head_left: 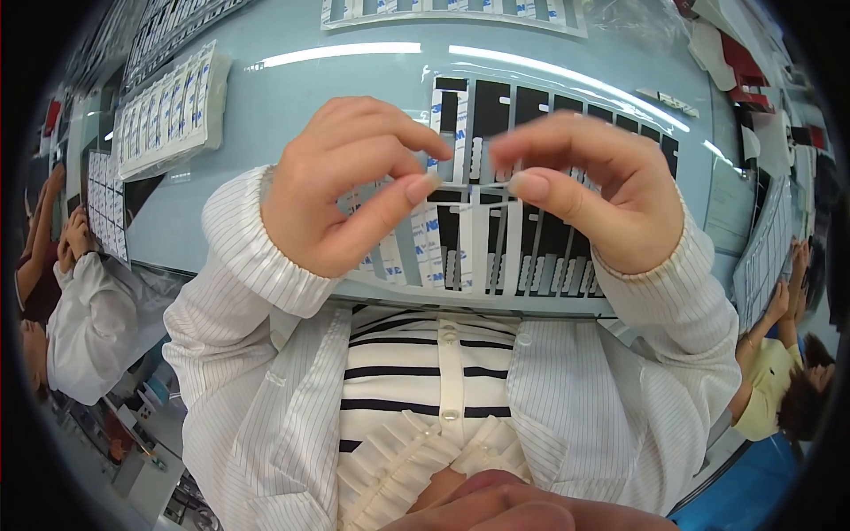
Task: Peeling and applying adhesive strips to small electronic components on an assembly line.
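My left hand [354,181] is closed in a pinch at one end of a thin white strip [474,188]. The strip runs across to the thumb tip of my right hand [593,181], which is curled around that end; its index finger is raised and blurred. Beneath both hands lies a row of black rectangular panels [496,111] with pale toothed edges. White backing strips with blue print [428,243] lie over the panels at the left of the row. My hands are above the panels, and part of the row is hidden under them.
A pale blue tabletop [292,93] carries a stack of white printed strips [168,115] at the left. Another printed sheet [452,11] lies at the far edge. Clear plastic film [642,22] is at the far right. Other people's hands [75,232] work at both sides.
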The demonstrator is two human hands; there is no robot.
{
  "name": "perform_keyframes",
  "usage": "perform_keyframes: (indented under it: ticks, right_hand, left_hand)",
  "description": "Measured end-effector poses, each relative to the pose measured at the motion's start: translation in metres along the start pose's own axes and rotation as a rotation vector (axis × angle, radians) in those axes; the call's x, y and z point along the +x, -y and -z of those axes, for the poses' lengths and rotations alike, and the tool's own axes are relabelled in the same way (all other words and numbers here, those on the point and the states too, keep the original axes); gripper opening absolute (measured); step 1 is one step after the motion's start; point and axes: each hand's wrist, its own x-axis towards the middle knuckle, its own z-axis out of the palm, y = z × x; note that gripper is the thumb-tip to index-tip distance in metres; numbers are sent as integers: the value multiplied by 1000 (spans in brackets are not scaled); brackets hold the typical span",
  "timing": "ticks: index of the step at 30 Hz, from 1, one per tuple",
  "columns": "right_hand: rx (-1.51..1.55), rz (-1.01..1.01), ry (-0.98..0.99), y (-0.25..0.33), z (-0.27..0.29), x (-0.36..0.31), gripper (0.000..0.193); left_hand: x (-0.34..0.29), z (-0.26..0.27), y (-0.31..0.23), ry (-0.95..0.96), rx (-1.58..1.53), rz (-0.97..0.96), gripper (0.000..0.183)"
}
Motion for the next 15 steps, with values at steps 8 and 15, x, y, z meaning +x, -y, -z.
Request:
perform_keyframes:
  ticks: [8, 15]
  right_hand:
    - [539, -321, -15, -6, -4, -12, 18]
    - [727, -463, 133, -20, -18, -8, 16]
  left_hand:
    - [3, -11, -8, -19, -465, 340, 13]
    - [1, -8, -1, -13, -606, 336, 14]
